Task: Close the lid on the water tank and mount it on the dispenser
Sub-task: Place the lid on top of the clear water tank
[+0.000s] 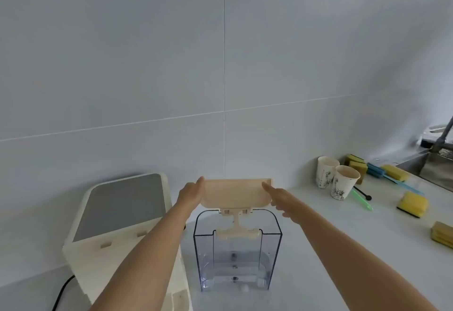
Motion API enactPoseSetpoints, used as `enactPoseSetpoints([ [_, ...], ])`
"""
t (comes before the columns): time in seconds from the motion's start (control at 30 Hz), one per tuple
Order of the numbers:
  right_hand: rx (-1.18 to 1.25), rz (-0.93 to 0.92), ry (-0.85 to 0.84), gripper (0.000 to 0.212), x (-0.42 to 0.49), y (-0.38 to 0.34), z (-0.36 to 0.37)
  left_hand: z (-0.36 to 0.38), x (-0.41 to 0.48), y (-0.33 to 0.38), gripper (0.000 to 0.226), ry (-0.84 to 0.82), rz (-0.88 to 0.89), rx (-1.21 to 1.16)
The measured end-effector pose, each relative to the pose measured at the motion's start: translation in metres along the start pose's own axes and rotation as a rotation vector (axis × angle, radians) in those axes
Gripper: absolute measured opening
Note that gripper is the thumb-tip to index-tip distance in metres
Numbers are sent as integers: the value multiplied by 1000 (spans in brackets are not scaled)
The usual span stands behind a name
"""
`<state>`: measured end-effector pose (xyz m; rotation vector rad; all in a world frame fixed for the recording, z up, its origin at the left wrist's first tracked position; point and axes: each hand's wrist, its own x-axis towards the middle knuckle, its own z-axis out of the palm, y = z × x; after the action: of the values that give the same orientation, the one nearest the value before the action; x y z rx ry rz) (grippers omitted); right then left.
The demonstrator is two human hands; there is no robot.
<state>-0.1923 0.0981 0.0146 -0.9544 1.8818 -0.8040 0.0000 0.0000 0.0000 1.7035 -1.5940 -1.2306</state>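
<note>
A clear plastic water tank (236,259) stands upright on the white counter, a little water at its bottom. Its cream lid (235,193) is swung up and open on a hinge at the tank's far rim. My left hand (191,194) grips the lid's left edge. My right hand (282,199) touches the lid's right edge with fingers stretched out. The cream dispenser (117,227), with a grey top panel, sits just left of the tank, partly behind my left forearm.
Two paper cups (334,178) stand to the right near the wall. Yellow sponges (411,204), a blue brush and a green stick lie further right. A steel sink (438,166) is at the far right. A black cable (62,293) runs from the dispenser.
</note>
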Motion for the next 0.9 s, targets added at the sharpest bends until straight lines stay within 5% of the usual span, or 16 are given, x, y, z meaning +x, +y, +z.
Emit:
enactPoseSetpoints([
  [0.9, 289, -100, 102, 50, -21, 38, 15, 5, -59, -38, 34, 44, 81, -224],
])
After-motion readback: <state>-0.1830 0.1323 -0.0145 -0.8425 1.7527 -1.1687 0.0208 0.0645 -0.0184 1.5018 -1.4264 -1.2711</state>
